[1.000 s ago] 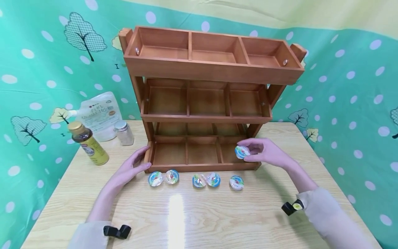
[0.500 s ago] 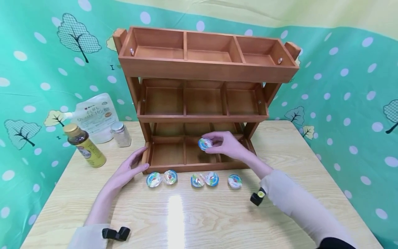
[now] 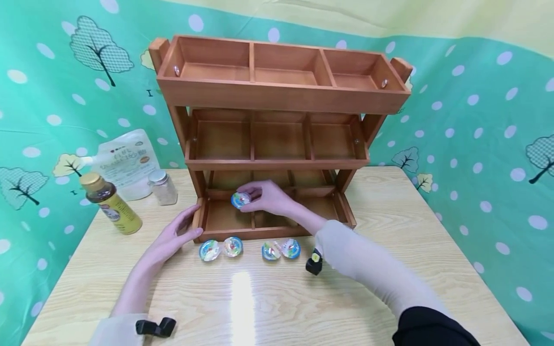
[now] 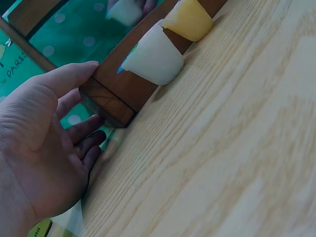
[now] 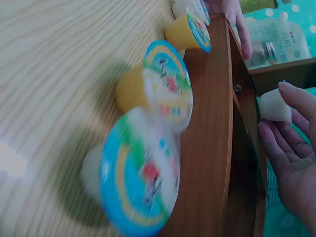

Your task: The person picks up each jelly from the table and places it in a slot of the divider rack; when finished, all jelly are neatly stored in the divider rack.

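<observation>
My right hand pinches a small jelly cup with a blue printed lid, above the bottom tier's left compartment. In the right wrist view that cup shows a white body between thumb and fingers. On the left, my other hand holds the left end of the three-tier wooden rack, thumb at the front corner. Several more jelly cups lie on the table before the rack, in pairs: a left pair with a white cup and a yellow cup, and a pair farther right.
Left of the rack stand a brown bottle with a yellow label, a glass jar with a silver lid and a white pouch. A green patterned cloth hangs behind. My right sleeve crosses the table.
My right hand has carried the jelly cup leftward from the right compartment, across the middle, to the left one. The right arm now covers where a single cup lay. My left hand stays put.
</observation>
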Motion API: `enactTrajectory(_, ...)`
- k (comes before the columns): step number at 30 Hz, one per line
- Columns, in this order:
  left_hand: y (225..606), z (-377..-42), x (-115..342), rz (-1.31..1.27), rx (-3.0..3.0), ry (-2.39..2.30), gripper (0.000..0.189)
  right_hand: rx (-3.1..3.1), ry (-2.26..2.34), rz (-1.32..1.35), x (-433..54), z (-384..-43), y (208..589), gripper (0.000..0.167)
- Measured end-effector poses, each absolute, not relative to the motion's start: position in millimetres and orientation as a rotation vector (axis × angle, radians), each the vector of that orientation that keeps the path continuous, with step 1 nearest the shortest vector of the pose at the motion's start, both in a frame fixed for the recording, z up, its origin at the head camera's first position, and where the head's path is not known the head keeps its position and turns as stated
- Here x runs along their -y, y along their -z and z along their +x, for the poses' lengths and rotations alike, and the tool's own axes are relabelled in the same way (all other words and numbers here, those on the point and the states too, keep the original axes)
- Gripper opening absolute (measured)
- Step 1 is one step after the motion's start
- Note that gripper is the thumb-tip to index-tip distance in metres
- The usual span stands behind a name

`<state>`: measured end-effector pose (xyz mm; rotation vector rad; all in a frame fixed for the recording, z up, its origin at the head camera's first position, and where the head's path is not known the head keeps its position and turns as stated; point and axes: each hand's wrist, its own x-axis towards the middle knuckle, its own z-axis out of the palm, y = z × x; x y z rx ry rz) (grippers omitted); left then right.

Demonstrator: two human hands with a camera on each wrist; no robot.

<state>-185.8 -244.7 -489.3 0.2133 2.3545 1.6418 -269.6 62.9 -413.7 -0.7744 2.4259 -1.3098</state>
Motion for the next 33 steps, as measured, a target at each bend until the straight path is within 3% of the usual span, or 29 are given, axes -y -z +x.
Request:
enactTrajectory(14,487.5,-186.3,245.1,0.228,-2.366,-1.633,0.079,-2.383,1.172,-0.852,-7.3,-273.4,424.8,0.047)
enactTrajectory(33,487.6,-185.6,245.1,0.212,-2.336,-1.65,0.079,-2.57,0.826,-0.887,11.4,-269.1,440.0,0.045)
